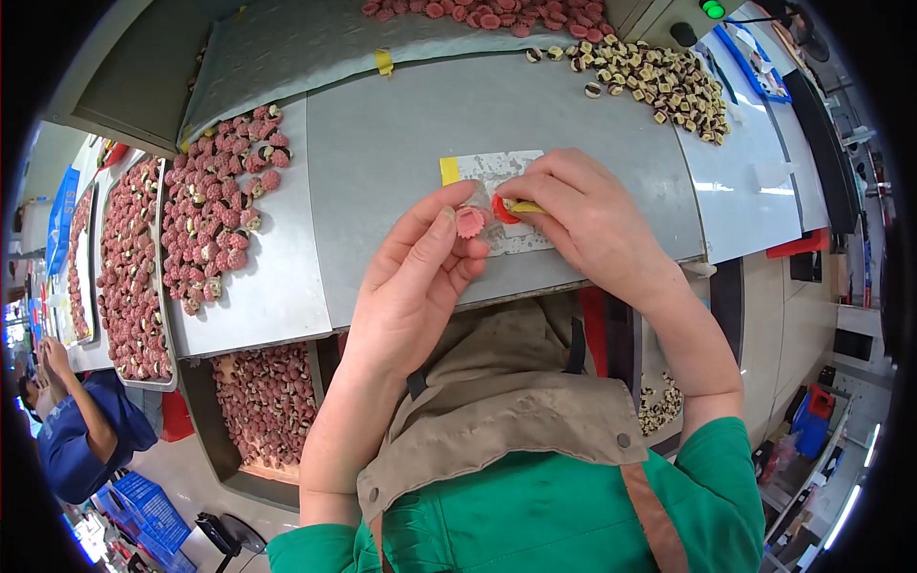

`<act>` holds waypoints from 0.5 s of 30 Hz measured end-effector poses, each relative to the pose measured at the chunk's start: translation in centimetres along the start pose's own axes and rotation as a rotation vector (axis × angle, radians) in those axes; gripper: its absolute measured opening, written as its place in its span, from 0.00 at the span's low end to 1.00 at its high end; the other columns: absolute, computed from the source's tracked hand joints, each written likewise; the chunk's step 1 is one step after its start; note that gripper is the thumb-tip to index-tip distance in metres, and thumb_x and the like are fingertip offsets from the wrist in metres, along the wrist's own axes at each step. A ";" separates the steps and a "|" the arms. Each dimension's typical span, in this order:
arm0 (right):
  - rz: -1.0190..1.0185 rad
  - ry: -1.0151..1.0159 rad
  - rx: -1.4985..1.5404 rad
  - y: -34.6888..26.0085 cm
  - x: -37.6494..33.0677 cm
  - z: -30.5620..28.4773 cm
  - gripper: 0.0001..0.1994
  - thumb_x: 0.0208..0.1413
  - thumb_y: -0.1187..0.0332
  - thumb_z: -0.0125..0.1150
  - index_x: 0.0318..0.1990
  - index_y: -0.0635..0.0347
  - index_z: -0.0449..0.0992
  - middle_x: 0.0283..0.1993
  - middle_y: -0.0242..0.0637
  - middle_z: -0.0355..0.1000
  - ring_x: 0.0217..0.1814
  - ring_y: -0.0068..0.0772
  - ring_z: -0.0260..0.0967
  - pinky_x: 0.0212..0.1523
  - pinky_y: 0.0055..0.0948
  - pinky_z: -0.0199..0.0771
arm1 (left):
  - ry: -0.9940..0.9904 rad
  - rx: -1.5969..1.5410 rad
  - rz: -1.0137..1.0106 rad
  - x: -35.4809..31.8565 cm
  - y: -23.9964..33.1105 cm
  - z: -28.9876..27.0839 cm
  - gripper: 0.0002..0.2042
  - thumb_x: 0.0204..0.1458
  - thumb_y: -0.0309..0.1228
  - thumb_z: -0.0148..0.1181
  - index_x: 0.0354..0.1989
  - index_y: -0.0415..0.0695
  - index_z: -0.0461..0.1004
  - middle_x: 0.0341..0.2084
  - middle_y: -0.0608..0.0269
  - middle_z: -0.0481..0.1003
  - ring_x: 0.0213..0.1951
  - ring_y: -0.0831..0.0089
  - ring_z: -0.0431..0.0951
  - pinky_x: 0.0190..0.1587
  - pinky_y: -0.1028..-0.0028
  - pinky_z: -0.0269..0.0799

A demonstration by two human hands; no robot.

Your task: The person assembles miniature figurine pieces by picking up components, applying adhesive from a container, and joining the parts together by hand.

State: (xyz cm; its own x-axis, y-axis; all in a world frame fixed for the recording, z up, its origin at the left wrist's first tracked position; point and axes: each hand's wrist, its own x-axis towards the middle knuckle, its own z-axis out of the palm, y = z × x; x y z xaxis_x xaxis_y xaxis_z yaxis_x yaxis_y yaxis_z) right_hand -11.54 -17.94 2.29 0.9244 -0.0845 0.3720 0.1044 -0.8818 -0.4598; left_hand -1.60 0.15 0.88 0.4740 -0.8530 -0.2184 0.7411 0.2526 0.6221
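While we log two bare hands, both over or near the one white speckled pad (523, 243), we mark them as close together yet apart from each other. Left hand (420, 253): thumb and fingers pinch one pink fluted piece (470, 222), held up at the pad's left edge. Right hand (592, 215): fingertips closed on one slim yellow item (525, 206), above the pad's right part; one red round item (503, 212) sits at its end, just beside the pink piece. We can't tell if red and yellow are joined. We count one yellow tape strip (449, 171) on the pad's upper left corner.

Beyond the pad, to its upper right, we see one heap of cream-and-dark pieces (664, 86), too many to count. Straight beyond the pad, one heap of pink pieces (497, 13), also uncountable. Left of the pad, one big spread of bumpy pink pieces (215, 205); farther left, two filled trays (170, 349). Below and left of the pad, one filled bin (229, 456). Well left of the pad, we get one other person (86, 430) in blue, hands raised.
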 end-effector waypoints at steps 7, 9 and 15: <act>-0.019 -0.027 -0.001 0.0 0.1 -0.1 0.11 0.46 0.76 0.62 0.40 0.59 0.76 0.36 0.35 0.69 0.41 0.40 0.67 0.40 0.34 0.70 | 0.075 0.031 0.019 -0.2 -0.2 0.3 0.19 0.61 0.31 0.50 0.59 0.37 0.62 0.45 0.62 0.72 0.42 0.79 0.73 0.48 0.78 0.70; -0.017 -0.015 0.010 0.2 -0.1 0.1 0.11 0.46 0.76 0.62 0.40 0.59 0.76 0.37 0.36 0.69 0.41 0.40 0.67 0.40 0.34 0.70 | 0.087 0.048 0.004 -0.2 -0.1 0.4 0.19 0.61 0.32 0.50 0.59 0.37 0.62 0.45 0.63 0.73 0.42 0.80 0.73 0.47 0.78 0.70; 0.203 0.001 0.383 -0.9 -0.4 -0.2 0.10 0.51 0.77 0.59 0.42 0.59 0.75 0.38 0.37 0.70 0.40 0.34 0.68 0.41 0.29 0.69 | 0.089 0.034 -0.034 -0.2 0.1 0.2 0.18 0.61 0.33 0.51 0.57 0.38 0.64 0.43 0.65 0.73 0.41 0.81 0.73 0.46 0.79 0.71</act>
State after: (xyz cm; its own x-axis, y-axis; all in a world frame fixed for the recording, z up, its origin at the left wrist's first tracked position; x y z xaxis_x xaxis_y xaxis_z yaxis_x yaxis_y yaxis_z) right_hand -12.10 -17.17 2.74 0.9400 -0.2388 0.2437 0.0496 -0.6112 -0.7899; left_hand -1.75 0.22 1.14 0.4902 -0.8163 -0.3054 0.7420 0.2071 0.6376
